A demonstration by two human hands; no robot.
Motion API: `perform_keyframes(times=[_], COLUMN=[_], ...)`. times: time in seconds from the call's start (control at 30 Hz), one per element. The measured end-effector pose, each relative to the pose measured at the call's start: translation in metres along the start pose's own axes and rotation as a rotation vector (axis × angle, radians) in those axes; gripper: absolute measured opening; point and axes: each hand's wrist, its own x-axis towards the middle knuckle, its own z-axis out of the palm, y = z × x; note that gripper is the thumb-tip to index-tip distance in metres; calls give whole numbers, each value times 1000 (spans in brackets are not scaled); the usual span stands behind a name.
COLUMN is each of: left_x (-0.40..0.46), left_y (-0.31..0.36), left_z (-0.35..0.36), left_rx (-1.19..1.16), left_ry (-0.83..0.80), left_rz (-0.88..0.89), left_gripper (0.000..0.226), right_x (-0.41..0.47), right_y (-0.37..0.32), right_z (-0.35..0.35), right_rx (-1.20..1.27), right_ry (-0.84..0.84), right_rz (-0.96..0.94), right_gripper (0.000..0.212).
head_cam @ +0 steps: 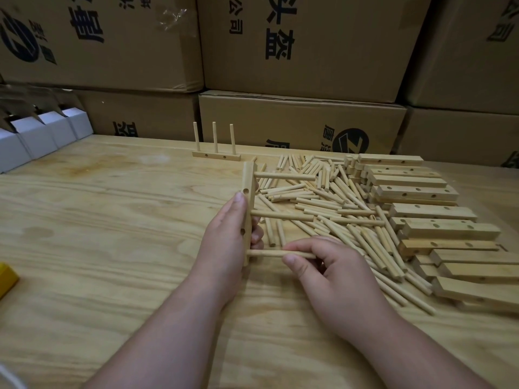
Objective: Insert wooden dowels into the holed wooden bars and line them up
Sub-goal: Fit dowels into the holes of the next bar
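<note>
My left hand point(229, 237) grips a holed wooden bar point(248, 192) held upright on end above the table. Three dowels stick out of it to the right: an upper one point(283, 176), a middle one point(280, 216) and a lowest one point(269, 253). My right hand point(331, 272) pinches that lowest dowel between thumb and fingers near its free end. A finished bar with three upright dowels point(216, 156) stands at the back of the table. A loose heap of dowels point(323, 209) lies to the right, with a pile of holed bars point(427, 217) beyond it.
Stacked cardboard boxes point(303, 122) wall off the back of the wooden table point(112, 226). Small white cartons point(36, 136) stand at the far left. A yellow object point(7, 277) pokes in at the left edge.
</note>
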Motion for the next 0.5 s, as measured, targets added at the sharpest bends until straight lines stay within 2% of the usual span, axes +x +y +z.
perform_keyframes(times=[0.07, 0.17, 0.37, 0.5], left_x=[0, -1, -1, -2], left_y=[-1, -1, -2, -1], left_z=[0, 0, 1, 2], left_rx=[-32, -63, -82, -68], left_ry=[-5, -18, -17, -31], left_rz=[21, 43, 45, 49], left_gripper=[35, 34, 35, 28], right_x=[0, 0, 0, 1], right_y=[-1, -1, 0, -5], right_z=[1, 1, -1, -5], right_rx=[1, -29, -38, -160], right_ry=[12, 17, 1, -23], right_rz=[-9, -25, -46, -116], right_gripper=[9, 17, 16, 17])
